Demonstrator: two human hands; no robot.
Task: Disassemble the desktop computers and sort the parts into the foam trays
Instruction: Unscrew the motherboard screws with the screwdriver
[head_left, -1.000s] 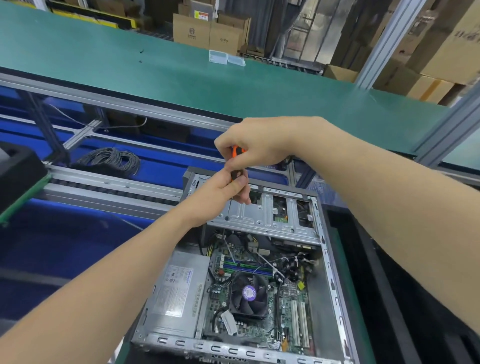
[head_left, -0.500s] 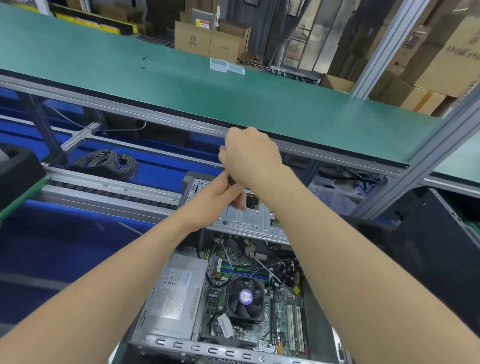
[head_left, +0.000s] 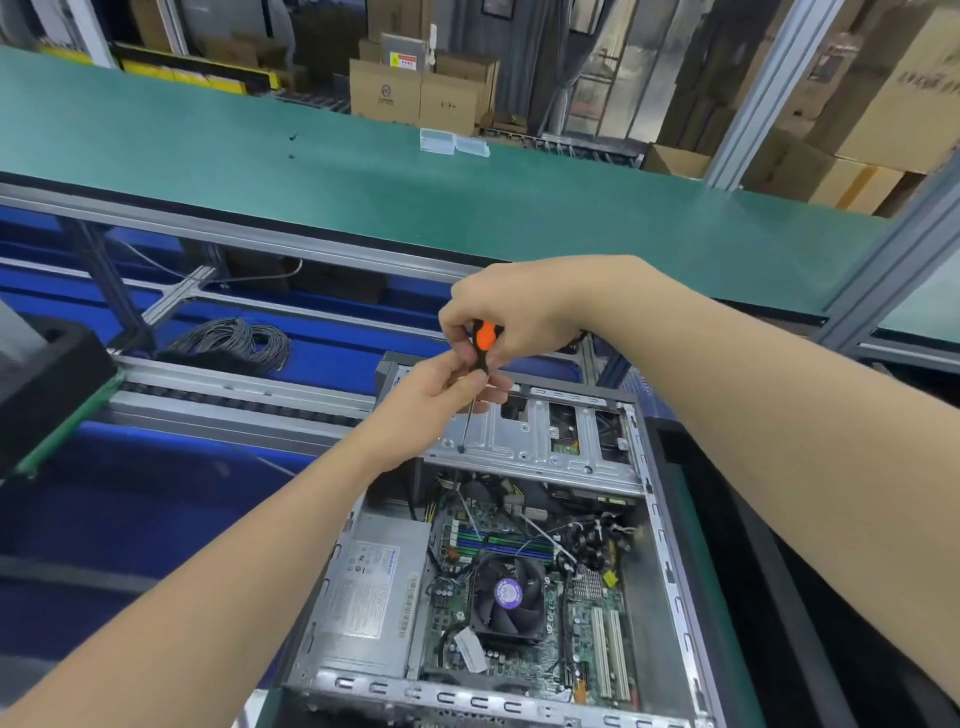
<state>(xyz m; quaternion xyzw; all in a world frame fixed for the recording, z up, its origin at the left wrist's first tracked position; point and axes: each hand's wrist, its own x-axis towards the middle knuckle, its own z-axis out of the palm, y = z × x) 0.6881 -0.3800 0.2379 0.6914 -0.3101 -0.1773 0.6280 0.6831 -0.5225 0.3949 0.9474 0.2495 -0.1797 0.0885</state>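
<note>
Orange screwdriver (head_left: 485, 336), tip near drive cage (head_left: 524, 434) edge

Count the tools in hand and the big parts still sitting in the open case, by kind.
screwdriver: 1
power supply: 1
cooler fan: 1
drive cage: 1
Total: 4

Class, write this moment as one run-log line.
right hand: grips screwdriver handle | left hand: pinches shaft top | tip: on drive cage | computer case: open
</note>
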